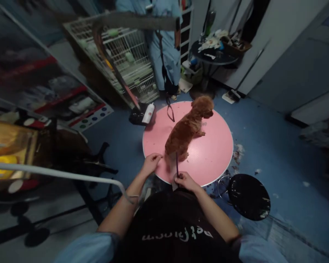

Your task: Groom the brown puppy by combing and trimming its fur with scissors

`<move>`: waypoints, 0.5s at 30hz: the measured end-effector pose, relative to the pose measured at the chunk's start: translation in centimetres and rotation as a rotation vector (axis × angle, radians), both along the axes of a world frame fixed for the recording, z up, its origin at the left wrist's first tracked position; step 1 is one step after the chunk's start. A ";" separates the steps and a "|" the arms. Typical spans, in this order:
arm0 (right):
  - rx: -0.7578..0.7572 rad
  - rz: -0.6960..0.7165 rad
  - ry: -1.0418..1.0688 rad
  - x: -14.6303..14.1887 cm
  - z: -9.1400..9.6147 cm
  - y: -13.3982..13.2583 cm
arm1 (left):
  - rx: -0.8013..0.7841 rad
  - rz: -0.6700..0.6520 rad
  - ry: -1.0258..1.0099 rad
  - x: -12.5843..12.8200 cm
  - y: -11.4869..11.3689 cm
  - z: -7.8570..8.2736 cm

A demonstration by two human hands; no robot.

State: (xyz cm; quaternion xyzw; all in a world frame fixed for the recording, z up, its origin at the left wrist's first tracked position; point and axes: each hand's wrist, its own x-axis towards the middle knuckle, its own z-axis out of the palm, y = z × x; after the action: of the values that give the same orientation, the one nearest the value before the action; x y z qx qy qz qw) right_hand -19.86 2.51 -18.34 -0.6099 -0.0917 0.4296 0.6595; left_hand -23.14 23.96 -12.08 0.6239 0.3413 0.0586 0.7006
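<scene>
A small curly brown dog [185, 131] stands on a round pink table [216, 153], its head toward the far side and its rear toward me. My right hand [186, 181] is closed around what looks like a comb [177, 162], with a thin purple spine and greyish, blurred teeth, held upright just behind the dog's rear. Just left of the rear is my left hand [152, 163], its thumb and fingers pinched together over the table's near edge. I cannot make out whether hair is between those fingers.
A post with an overhead bar [142, 22] rises at the table's far left, with a white bottle [148, 113] at its base and a hanging leash [164, 65]. Beyond stand a person in blue [166, 54] and wire cages [126, 54]. A black stool [249, 197] stands near right.
</scene>
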 end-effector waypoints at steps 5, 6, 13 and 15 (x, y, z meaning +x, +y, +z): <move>0.009 -0.238 -0.022 -1.3 -0.4 -3.9 | 0.666 -0.573 -0.213 3.8 2.9 1.6; 0.000 -0.310 -0.028 -1.5 -0.8 -4.4 | 0.648 -0.732 -0.239 4.8 2.5 1.7; 0.006 -0.660 0.049 -5.3 -2.8 -2.7 | 0.426 -1.133 -0.300 10.1 -2.1 3.2; 0.056 -0.723 0.096 -6.1 -3.1 -0.9 | 0.518 -1.175 -0.261 10.6 -2.4 4.2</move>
State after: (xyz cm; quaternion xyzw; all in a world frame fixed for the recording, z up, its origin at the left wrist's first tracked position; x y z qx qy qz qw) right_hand -25.95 1.61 -21.45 -0.5637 0.1492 0.1942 0.7889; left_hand -12.50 21.55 -7.91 0.8429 -0.1697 -0.1783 0.4785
